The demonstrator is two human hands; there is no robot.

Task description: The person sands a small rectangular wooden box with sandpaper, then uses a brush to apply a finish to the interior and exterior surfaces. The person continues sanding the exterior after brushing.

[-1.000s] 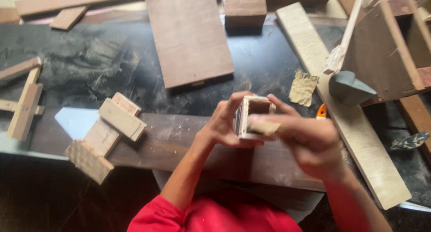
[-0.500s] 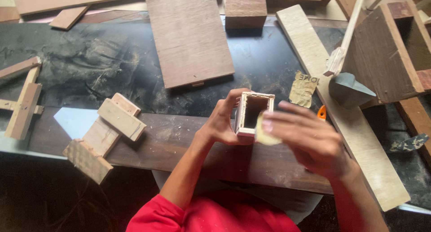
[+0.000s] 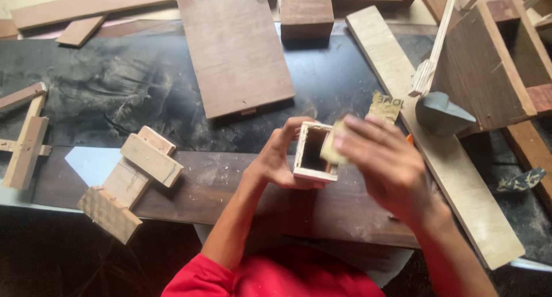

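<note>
A dark, dusty tabletop (image 3: 115,84) fills most of the frame. A wide brown board (image 3: 233,47) lies flat at upper centre, with a dark wooden block (image 3: 306,14) just to its right. A long pale plank (image 3: 437,142) runs diagonally from top centre to lower right. A torn scrap of sandpaper (image 3: 384,106) rests against its left edge. At upper right stands an open wooden box frame (image 3: 489,67), and a hammer (image 3: 440,110) leans beside it. At left centre sits a stack of small pale offcuts (image 3: 129,179) on a long dark board (image 3: 230,193). Thin strips (image 3: 24,142) form a cross at the far left edge.
</note>
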